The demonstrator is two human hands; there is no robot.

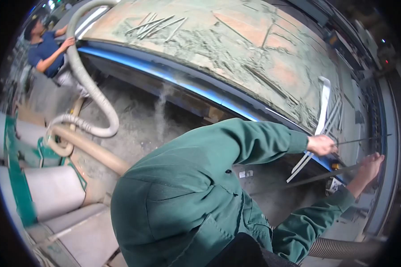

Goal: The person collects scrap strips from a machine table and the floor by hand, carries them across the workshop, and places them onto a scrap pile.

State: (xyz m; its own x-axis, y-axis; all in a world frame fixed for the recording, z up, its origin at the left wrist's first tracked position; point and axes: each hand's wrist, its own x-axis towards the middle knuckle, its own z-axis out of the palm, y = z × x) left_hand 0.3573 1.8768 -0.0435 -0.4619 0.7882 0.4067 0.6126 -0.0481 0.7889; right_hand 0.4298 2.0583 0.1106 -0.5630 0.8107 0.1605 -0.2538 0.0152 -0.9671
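Note:
My left hand [321, 144] is closed at the near right corner of the large work table [200, 22]. A thin dark strip [363, 139] runs out from its fingers to the right. Lower down and further right, my right hand [370, 168] is closed on a long narrow grey strip [316, 178], which trails back toward my body, its far end blurred. Just behind my left hand, a white bent strip [324, 104] lies on the table beside several thin pale strips [335, 113]. Two pale strip ends [300, 165] stick out past the table edge below that hand.
Dust, scraps and loose strips [153, 26] cover the tabletop. A co-worker [51, 51] at the far left holds a thick ribbed hose [91, 82]. White dust bags [53, 189] on a green frame stand lower left. A grey machine rail [385, 155] runs along the right.

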